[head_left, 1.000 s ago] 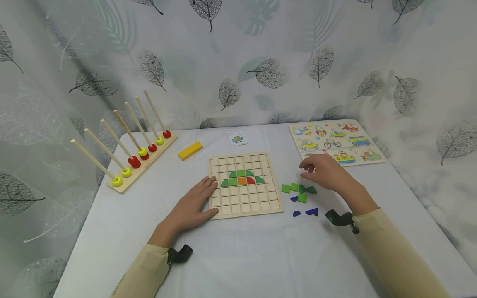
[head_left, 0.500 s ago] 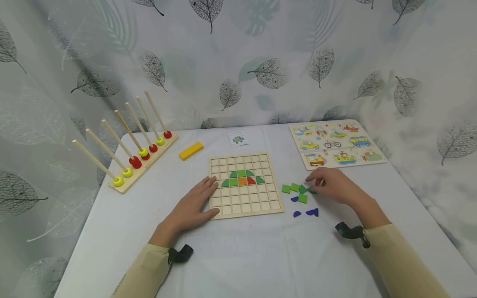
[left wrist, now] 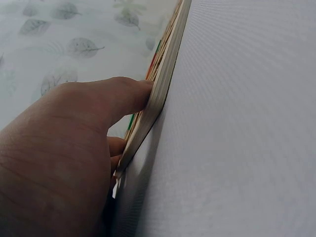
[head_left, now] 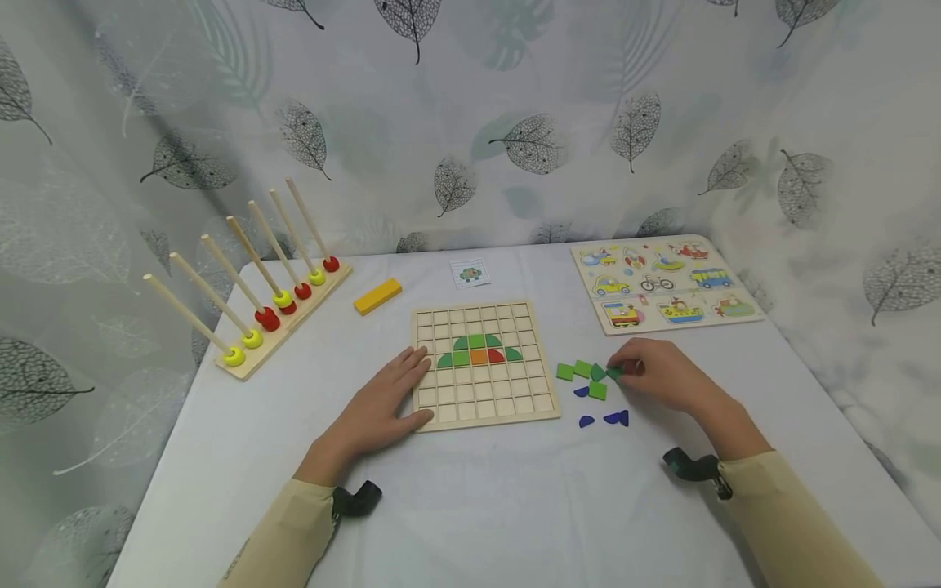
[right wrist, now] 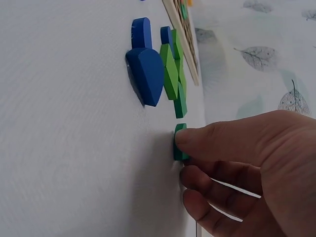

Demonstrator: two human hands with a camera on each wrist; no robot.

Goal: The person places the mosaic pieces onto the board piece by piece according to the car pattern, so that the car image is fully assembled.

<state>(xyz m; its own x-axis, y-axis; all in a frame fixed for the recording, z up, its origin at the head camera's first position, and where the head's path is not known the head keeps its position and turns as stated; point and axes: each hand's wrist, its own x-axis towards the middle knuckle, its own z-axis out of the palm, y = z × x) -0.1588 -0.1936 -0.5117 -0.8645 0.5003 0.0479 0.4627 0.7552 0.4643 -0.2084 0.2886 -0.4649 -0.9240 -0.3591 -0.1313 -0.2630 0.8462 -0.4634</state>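
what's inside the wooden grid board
The wooden grid board holds two light green squares, four darker green rounded pieces, one orange square and one red rounded piece. Whatever the left hand covers cannot be seen.

Between right fingers [right wrist: 196,177] and board [head_left: 478,400], green squares [head_left: 564,372] block sliding but leave overhead room.

Play corner, room unclear | leafy curtain [head_left: 345,73] | white table [head_left: 478,506] | bead stand [head_left: 299,313] | grid board [head_left: 485,392]

Here's the board [head_left: 485,406] before me, loose pieces [head_left: 598,390] right of it, card [head_left: 470,273] behind, picture puzzle [head_left: 657,283] back right, peg rack [head_left: 303,308] to my left, block [head_left: 377,296] between rack and card!
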